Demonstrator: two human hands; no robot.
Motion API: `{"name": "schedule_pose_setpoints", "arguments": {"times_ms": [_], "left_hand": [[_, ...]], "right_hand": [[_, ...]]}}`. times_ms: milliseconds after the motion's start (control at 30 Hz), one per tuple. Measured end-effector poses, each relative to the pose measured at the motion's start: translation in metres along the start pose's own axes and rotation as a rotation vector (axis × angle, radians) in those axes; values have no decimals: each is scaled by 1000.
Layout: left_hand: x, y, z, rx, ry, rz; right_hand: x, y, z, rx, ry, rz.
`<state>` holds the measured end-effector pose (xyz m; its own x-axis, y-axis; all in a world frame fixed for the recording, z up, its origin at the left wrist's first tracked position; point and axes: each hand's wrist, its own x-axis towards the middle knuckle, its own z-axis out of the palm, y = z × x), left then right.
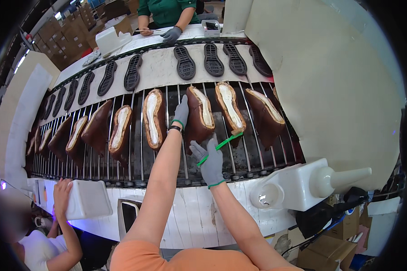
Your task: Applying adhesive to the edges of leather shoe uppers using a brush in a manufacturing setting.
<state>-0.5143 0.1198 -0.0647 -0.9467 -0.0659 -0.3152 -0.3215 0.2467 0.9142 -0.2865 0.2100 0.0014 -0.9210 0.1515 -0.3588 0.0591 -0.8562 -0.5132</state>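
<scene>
My left hand (182, 112), in a grey glove with a green cuff, lies against the left side of a brown shoe upper (195, 118) that stands with its pale underside up. Its fingers are stretched out along the leather; its thumb is hard to see. Just below the near end of that upper, my right hand (212, 166), gloved alike, is closed on a green-handled brush (221, 144). The brush's tan head is at the near end of the neighbouring shoe upper (229, 105), whose sole face is coated white. Another upper (153, 119) stands left of my left hand.
The uppers stand on a metal-rod conveyor (176, 167). Beyond them, black soles (184, 63) lie on a pale strip. A white container with a spout (303, 185) stands at right. A co-worker's hand (62, 194) touches a white container (89, 198); another person works opposite.
</scene>
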Motion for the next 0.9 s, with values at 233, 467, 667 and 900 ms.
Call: {"name": "schedule_pose_setpoints", "arguments": {"times_ms": [233,467,667,900], "left_hand": [[-64,36,3,-582,18,-40],[-288,80,-57,-787,-62,573],[-410,16,-91,-515,43,592],[-456,-115,-92,272,205,895]], "right_hand": [[-29,-5,18,57,43,-98],[-113,-84,13,-373,-5,-255],[-180,-122,-3,-626,-165,-396],[-271,-147,-87,-1210,221,-535]]}}
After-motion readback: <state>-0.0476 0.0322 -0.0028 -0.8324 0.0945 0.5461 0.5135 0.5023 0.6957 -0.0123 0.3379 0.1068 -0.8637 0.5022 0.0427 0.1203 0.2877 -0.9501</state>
